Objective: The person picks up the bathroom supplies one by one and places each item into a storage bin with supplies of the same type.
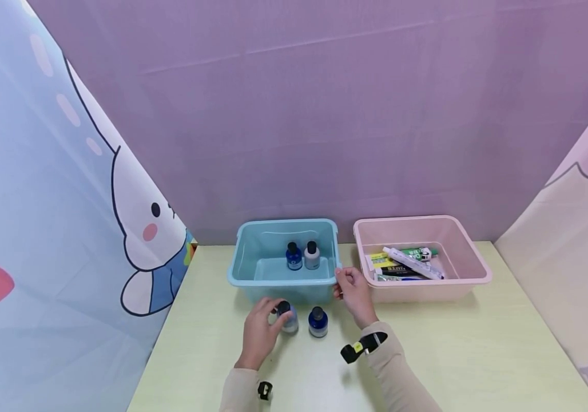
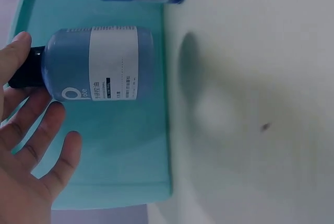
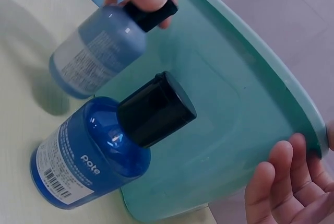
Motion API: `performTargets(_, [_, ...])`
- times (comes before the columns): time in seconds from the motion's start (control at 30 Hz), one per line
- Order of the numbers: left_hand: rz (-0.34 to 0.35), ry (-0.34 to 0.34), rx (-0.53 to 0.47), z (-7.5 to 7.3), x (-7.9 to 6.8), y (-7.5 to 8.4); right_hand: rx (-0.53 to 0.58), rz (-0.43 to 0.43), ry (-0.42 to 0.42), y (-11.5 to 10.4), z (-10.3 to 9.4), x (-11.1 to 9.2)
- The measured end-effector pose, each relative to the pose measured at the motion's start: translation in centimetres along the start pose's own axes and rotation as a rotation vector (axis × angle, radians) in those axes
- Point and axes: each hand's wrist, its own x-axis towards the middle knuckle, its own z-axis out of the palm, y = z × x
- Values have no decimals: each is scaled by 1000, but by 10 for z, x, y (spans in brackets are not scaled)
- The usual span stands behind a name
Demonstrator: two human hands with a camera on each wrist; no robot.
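Note:
My left hand [image 1: 260,335] pinches the black cap of a pale blue bottle [image 2: 117,67] between thumb and fingers. The bottle is upright in front of the teal bin [image 1: 289,294], and its shadow falls apart from its base. A dark blue bottle [image 3: 88,156] with a black cap stands on the table just right of it. With thumb and fingers, my right hand [image 1: 357,297] grips the teal bin's rim at its front right corner. Inside that bin stand another dark blue bottle [image 1: 294,258] and a pale bottle [image 1: 312,257].
To the right of the teal bin is a pink bin [image 1: 422,293] holding several tubes [image 1: 414,264] and boxes. Both bins stand near the back of the pale table [image 1: 453,355], by a purple curtain [image 1: 325,114]. Printed cloths hang at both sides.

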Motion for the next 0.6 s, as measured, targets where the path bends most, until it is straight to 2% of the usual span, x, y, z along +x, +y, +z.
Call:
performTargets(0.33, [-27,-17,0,-22,13,8,-8,-3,15,-1,0,-1])
performTargets(0.6, [27,24,-4,-37,22,18,-46,8,24,0,0,0])
